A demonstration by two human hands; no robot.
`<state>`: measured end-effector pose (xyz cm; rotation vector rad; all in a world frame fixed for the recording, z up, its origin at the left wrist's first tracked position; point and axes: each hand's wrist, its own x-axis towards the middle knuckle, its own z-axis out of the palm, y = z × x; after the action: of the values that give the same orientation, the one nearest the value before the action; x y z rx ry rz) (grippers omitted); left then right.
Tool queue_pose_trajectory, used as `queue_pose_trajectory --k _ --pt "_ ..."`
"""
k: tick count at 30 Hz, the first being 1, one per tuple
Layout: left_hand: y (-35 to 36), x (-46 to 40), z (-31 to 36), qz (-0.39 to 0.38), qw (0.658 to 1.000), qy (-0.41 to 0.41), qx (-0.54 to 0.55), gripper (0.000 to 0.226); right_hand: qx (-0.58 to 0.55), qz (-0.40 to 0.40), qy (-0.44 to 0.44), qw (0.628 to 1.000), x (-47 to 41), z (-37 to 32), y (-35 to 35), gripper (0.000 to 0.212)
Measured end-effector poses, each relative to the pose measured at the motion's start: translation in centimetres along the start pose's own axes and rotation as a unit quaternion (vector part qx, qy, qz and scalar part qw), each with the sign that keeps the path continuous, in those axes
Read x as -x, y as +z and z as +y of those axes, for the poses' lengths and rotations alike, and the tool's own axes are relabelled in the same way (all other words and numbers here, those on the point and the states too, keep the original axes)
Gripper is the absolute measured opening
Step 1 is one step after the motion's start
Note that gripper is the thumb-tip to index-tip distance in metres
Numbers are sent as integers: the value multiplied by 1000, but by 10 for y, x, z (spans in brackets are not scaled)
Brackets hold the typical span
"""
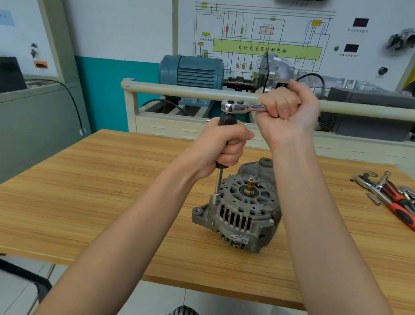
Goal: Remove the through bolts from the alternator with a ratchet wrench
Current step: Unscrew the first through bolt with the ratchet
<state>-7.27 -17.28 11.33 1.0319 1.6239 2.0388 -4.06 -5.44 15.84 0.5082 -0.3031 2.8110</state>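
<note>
Wood-grain laminate tabletop [97, 198]: one grey cast-metal alternator [240, 210], ribbed and vented, at centre. One chrome ratchet wrench [241, 107] tops one upright black-handled steel extension bar [221, 158] at the alternator's rim. Left hand [224, 143] clasps the bar; right hand [289, 109] clenches the ratchet handle. Red-handled loose tools [398, 201], far right.

The alternator [240, 211] stands on the worktop [97, 198], near its middle. An extension bar [218, 181] rises upright from the alternator's left edge, with the ratchet wrench [241, 107] on top. Spare tools [398, 201] lie on the worktop's right side. A motor [191, 71] sits behind the worktop.
</note>
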Motion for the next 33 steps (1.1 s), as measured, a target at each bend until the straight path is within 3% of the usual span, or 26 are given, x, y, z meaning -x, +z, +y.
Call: queue_pose_trajectory --k 3,5,7,8,10,12,14,17,19,22,27,30,33 --pt "8 1 -2 110 993 18 -29 47 127 -44 -144 980 31 12 5 58" --pt "15 2 -2 171 983 27 -55 42 237 -86 -297 921 54 33 6 46" --pt "24 4 -2 218 970 61 -89 32 332 -117 -427 833 71 54 4 36" --pt "28 6 -2 226 965 89 -98 26 364 -135 -460 799 77 61 2 32" --pt "31 11 -3 222 961 129 -98 22 391 -159 -482 768 81 68 2 27" --pt "28 10 -3 235 962 106 -87 22 371 -156 -468 787 76 62 4 32" --pt "20 8 -4 209 973 66 -73 32 301 -152 -409 848 65 48 8 37" --pt "9 8 -2 139 987 50 -60 37 191 -103 -233 948 41 21 9 50" --pt "2 8 0 95 993 48 -55 36 112 -51 -120 985 23 8 5 58" --pt "-1 7 5 32 996 54 -60 30 -8 -6 -3 1000 -1 0 -4 61" --pt "1 1 12 7 999 36 -31 33 -56 17 70 996 -20 -3 -12 64" --pt "4 -1 8 18 999 10 -26 48 -40 5 37 998 -8 -5 -7 62" --pt "11 -1 5 89 995 24 -37 44 33 -29 -75 996 22 -2 -3 61"
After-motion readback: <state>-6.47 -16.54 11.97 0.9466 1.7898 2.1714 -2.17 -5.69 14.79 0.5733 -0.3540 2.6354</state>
